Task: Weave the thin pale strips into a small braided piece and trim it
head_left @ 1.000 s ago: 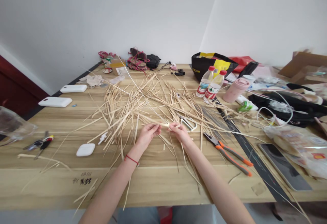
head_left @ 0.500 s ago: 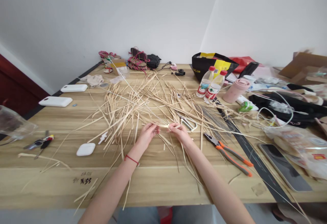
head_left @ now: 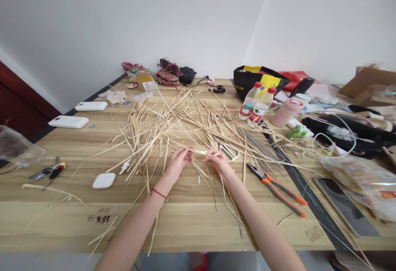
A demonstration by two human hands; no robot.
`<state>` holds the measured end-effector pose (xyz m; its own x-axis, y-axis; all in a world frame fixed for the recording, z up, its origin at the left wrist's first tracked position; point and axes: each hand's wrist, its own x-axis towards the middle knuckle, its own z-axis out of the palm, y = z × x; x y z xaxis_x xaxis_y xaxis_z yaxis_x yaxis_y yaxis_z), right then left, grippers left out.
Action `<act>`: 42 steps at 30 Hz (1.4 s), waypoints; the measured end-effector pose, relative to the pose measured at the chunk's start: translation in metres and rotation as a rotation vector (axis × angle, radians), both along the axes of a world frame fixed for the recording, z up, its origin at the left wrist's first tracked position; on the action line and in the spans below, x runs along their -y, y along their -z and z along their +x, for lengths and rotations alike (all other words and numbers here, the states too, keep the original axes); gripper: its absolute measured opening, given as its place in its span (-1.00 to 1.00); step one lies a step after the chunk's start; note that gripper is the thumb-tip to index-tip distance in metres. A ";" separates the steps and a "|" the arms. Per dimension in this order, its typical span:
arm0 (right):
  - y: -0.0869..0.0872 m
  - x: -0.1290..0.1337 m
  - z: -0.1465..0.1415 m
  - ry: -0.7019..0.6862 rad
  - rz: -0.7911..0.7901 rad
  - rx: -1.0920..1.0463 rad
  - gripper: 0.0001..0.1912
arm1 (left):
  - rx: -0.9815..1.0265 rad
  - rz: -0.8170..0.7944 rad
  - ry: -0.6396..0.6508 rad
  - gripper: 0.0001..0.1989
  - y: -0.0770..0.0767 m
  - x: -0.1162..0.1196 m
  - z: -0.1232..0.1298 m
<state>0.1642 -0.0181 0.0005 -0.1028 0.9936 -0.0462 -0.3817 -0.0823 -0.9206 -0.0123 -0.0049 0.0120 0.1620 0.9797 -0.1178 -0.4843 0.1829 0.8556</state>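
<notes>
Both hands, the left hand (head_left: 177, 164) and right hand (head_left: 218, 160), pinch one thin straw strip (head_left: 198, 151) between their fingertips, its length running left to right just in front of the straw pile (head_left: 173, 128) on the table (head_left: 198, 217), scissors (head_left: 229, 150) beside the right hand.

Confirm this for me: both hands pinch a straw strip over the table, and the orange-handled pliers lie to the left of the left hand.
Not quite. Both hands, the left hand and the right hand, do pinch a straw strip over the table, but the orange-handled pliers lie to the right of the right hand, not left of the left one. The head view shows this.
</notes>
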 end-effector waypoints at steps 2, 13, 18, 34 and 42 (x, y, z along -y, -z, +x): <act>0.002 -0.001 -0.001 -0.002 0.019 0.042 -0.80 | 0.005 -0.009 -0.027 -0.81 -0.001 0.000 0.001; 0.016 -0.006 -0.003 -0.012 0.016 0.158 -0.71 | 0.257 -0.172 -0.126 -0.94 -0.002 -0.007 0.000; 0.015 -0.006 -0.004 -0.022 0.012 0.162 -0.69 | 0.446 -0.231 -0.062 -0.94 -0.005 -0.011 -0.003; 0.009 -0.007 -0.009 -0.065 -0.023 0.092 -0.70 | 0.562 -0.319 -0.193 -0.75 -0.006 -0.014 -0.010; 0.009 -0.008 -0.011 -0.053 -0.036 0.024 -0.72 | 0.612 -0.411 -0.239 -0.75 -0.015 -0.013 -0.015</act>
<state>0.1533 -0.0105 -0.0083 -0.1540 0.9844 -0.0846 -0.3536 -0.1348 -0.9256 -0.0275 0.0084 0.0265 0.1055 0.8931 -0.4374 -0.9150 0.2594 0.3090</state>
